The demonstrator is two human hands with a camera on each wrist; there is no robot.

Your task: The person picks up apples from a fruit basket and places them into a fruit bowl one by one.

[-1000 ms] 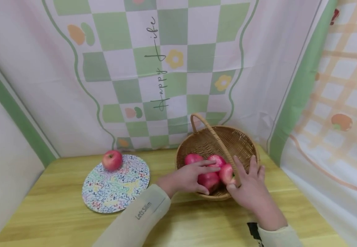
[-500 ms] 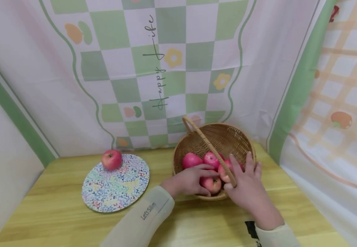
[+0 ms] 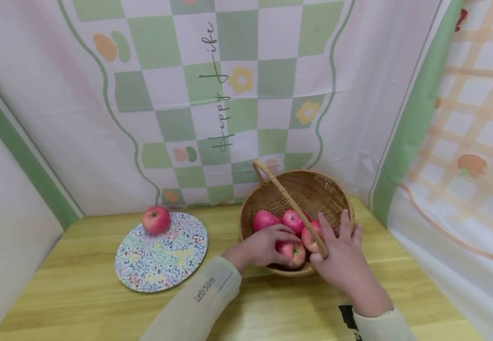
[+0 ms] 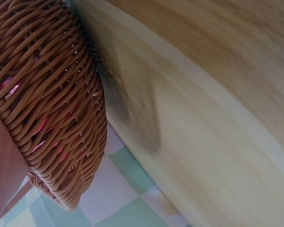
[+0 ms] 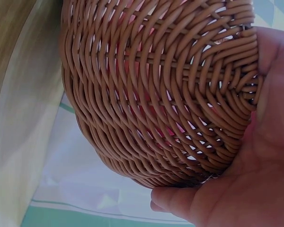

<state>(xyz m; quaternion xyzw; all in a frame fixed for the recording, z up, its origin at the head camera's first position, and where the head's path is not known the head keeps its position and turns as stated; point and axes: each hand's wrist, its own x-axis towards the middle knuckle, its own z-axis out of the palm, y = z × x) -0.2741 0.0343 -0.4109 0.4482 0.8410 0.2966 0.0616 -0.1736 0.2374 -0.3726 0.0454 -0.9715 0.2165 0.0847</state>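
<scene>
The wicker basket (image 3: 314, 189) has an arched handle (image 3: 282, 192) and holds several red apples (image 3: 265, 220). My left hand (image 3: 263, 246) reaches over the near left rim, thumb and fingers curled round the nearest apple (image 3: 296, 254), whose stem end faces up. My right hand (image 3: 342, 258) holds the basket's near right rim, its fingers spread over the edge and the thumb by the foot of the handle. In the right wrist view, the palm (image 5: 274, 123) lies at the outer wicker wall. From the left wrist view, the woven side (image 4: 52, 104) hides most of the fruit.
On the left of the wooden table (image 3: 76, 265), one red apple (image 3: 156, 220) sits at the back edge of a round colourful patterned mat (image 3: 161, 260). A checked green and white cloth (image 3: 233, 113) hangs behind the basket. A black strap (image 3: 348, 316) shows by the right sleeve.
The basket and its handle have shifted slightly left under my right hand. My left fingers have closed round the front apple, which has turned so its stem shows.
</scene>
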